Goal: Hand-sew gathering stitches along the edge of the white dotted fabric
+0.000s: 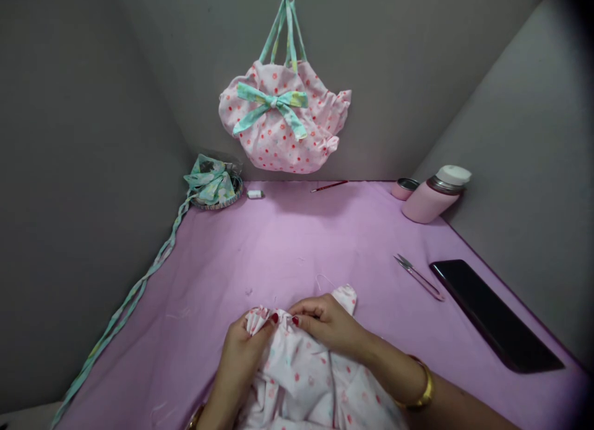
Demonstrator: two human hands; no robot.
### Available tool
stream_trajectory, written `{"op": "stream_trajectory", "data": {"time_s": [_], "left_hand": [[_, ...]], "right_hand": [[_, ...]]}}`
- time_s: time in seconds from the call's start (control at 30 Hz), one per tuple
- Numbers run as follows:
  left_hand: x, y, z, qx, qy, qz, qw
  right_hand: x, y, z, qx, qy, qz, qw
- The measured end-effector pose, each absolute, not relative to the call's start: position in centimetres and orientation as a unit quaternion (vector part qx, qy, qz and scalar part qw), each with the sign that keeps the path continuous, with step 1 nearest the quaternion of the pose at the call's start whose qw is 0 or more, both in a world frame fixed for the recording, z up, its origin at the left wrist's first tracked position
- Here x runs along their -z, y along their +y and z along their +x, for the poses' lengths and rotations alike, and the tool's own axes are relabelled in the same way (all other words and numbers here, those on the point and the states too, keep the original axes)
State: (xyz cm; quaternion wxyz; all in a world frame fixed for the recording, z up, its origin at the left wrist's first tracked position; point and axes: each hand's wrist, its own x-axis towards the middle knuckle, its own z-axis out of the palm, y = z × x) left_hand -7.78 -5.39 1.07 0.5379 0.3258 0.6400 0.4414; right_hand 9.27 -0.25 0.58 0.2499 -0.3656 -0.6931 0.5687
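A white cloth with pink and red dots (301, 374) lies bunched at the front edge, its top edge gathered into small folds. My left hand (248, 343) pinches the gathered edge between thumb and fingers. Close to its right, my right hand (325, 322) grips the same edge, thumb and forefinger together. A thin thread loops up just above the right hand. Whether a needle is between the fingers cannot be made out.
Thread snips (417, 276) and a black phone-like slab (492, 312) lie right on the pink-purple tabletop (195, 331). Behind are a pink bottle (429, 201), cup (404, 189), red stick (329, 187), white spool (255, 194) and basket (218, 202) with green ties. A dotted bag (283, 133) hangs above.
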Motion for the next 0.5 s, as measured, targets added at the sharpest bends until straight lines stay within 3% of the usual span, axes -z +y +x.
{"op": "stream_trajectory", "data": {"time_s": [0.2, 0.5], "left_hand": [[-2.4, -5.6, -7.5, -0.445, 0.573, 0.243, 0.644], [-2.8, -5.5, -7.5, -0.444, 0.499, 0.196, 0.718]], "right_hand": [[-0.8, 0.0, 9.3, -0.602, -0.663, -0.365, 0.255], [-0.1, 0.2, 9.7, -0.635, -0.644, -0.334, 0.266]]}}
